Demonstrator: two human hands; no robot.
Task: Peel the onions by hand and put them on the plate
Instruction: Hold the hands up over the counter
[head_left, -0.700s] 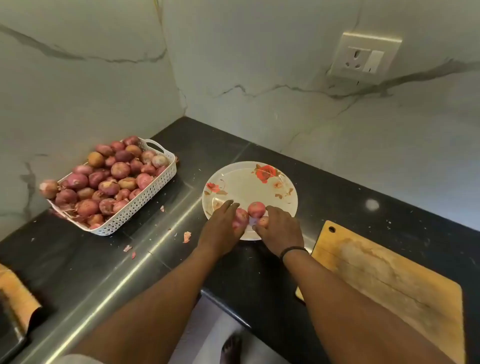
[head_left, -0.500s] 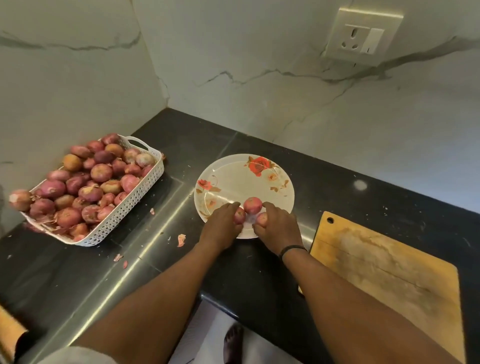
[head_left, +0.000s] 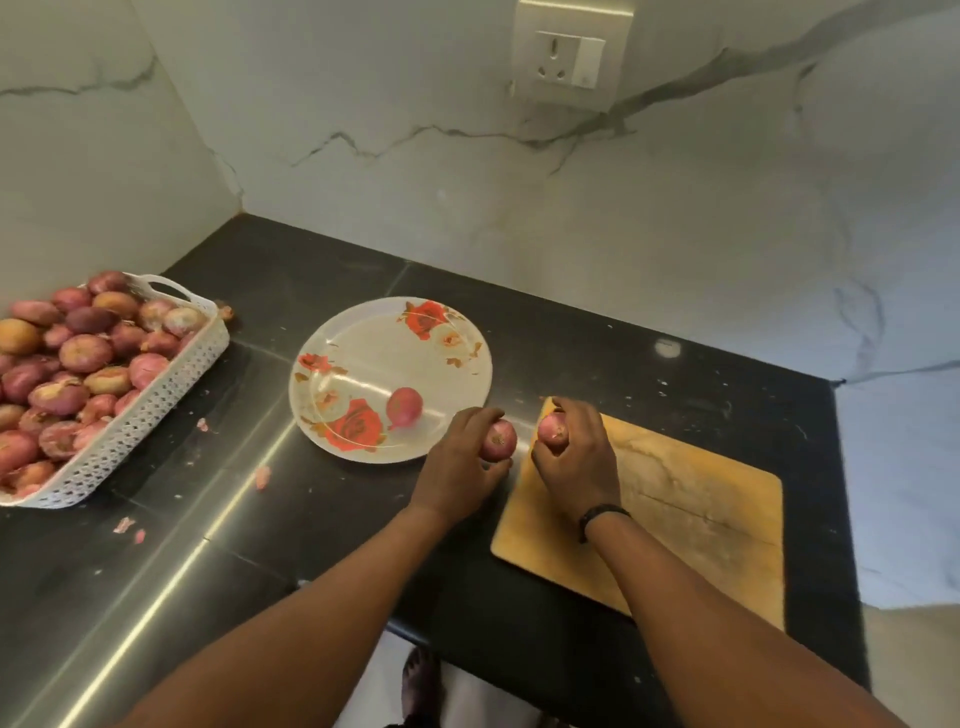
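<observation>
A white plate with red flowers (head_left: 363, 338) lies on the black counter, and one small red onion (head_left: 404, 408) rests on it near its right front. Just right of the plate, my left hand (head_left: 457, 462) grips a second small onion (head_left: 500, 439). My right hand (head_left: 574, 452) holds a third onion (head_left: 551, 430) over the left end of the wooden cutting board (head_left: 675, 509). A white perforated basket (head_left: 150, 410) at the left is heaped with several unpeeled red onions (head_left: 85, 353).
Bits of onion skin (head_left: 262, 475) lie scattered on the counter between basket and plate. A wall socket (head_left: 569, 57) sits on the marble wall behind. The counter's front edge runs below my forearms, with a foot (head_left: 421, 680) on the floor beneath.
Both hands have come off the plate to the right, each carrying an onion, leaving one onion on the plate. The camera view has shifted.
</observation>
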